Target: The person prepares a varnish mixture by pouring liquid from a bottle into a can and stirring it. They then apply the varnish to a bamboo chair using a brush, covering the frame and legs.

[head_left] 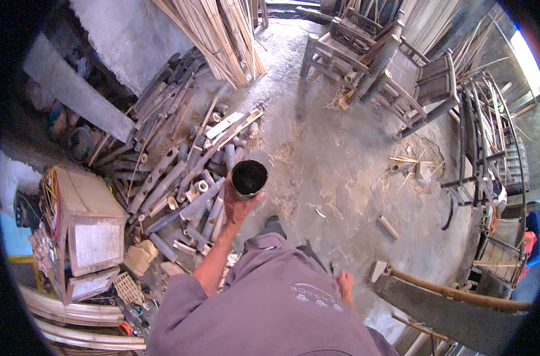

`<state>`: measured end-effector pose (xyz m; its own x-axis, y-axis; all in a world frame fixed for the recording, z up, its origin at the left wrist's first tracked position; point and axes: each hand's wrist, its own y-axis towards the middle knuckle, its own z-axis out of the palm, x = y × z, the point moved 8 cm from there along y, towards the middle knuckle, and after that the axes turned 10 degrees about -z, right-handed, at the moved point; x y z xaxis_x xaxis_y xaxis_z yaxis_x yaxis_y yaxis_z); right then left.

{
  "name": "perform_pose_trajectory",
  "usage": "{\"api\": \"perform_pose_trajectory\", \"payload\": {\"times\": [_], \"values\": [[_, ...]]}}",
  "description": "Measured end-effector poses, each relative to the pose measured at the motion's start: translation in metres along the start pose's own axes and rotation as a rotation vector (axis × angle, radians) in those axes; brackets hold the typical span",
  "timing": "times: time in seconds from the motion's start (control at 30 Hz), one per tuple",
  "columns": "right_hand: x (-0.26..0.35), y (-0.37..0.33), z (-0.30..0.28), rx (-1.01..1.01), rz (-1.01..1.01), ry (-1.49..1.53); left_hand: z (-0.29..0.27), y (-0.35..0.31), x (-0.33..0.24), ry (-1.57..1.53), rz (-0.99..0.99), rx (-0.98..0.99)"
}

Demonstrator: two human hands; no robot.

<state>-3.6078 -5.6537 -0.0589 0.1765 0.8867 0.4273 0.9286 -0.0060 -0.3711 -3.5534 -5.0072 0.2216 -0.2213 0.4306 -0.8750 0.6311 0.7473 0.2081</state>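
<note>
My left hand (241, 209) reaches out in front of me, fingers wrapped round a dark, round cup-like container (259, 191). Its wide mouth faces up toward me and the inside looks black; I cannot make out what it contains. Below the container, a heap of cut bamboo pieces (190, 204) covers the floor on my left. My right hand (345, 283) hangs low beside my body, partly hidden by my shirt. Its fingers are too small and unclear to show whether they hold anything.
Tall bamboo strips (219, 41) lean at the back. A bamboo chair (430, 77) stands far right, with a bamboo rack (480, 136) nearer. An old wooden cabinet (92, 190) is at left. A short bamboo piece (388, 228) lies on the floor; a pole-edged board (436, 308) sits lower right.
</note>
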Motion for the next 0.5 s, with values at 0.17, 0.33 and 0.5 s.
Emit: {"api": "perform_pose_trajectory", "payload": {"times": [0.17,0.33,0.5], "values": [[0.042,0.032,0.013,0.260,0.353,0.258,0.079,0.098,-0.030,0.035,-0.022,0.039],[0.089,0.206,-0.006,0.283,0.401,0.292,0.155,0.196,-0.042,-0.061,-0.083,0.158],[0.159,0.502,-0.048,0.216,0.176,0.203,0.206,0.285,-0.028,0.162,-0.112,-0.011]]}}
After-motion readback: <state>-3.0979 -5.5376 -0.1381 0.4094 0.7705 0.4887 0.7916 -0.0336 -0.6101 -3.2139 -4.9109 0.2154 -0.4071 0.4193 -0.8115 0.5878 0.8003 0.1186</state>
